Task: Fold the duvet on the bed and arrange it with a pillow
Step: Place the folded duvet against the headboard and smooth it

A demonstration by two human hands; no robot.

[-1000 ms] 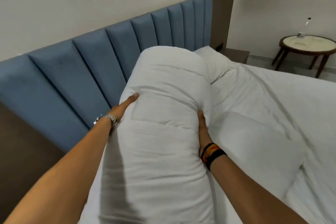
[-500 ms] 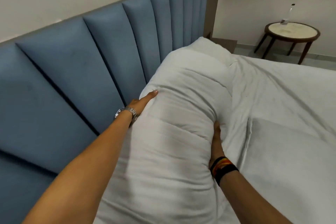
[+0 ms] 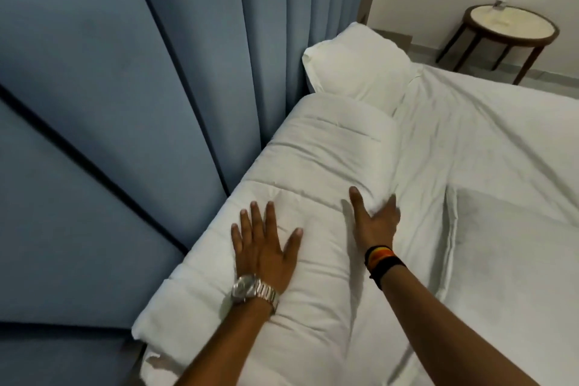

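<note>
The folded white duvet (image 3: 319,147) lies as a thick bundle along the blue headboard. My left hand (image 3: 263,247), with a metal watch, rests flat on top of it, fingers spread. On the bundle's right side, my right hand (image 3: 374,219), with dark wristbands, presses in; its thumb sits on top and its fingers curl around the edge. A white pillow (image 3: 354,66) lies just beyond the duvet's far end, against the headboard.
The padded blue headboard (image 3: 125,88) fills the left. White bedding (image 3: 501,182) covers the mattress to the right, with a flat fold near my right arm. A round wooden side table (image 3: 510,25) with a small object stands on the floor beyond the bed.
The duvet bundle has come down from a raised position to lie flat against the headboard. My left hand moved from its side onto its top. The view has moved closer.
</note>
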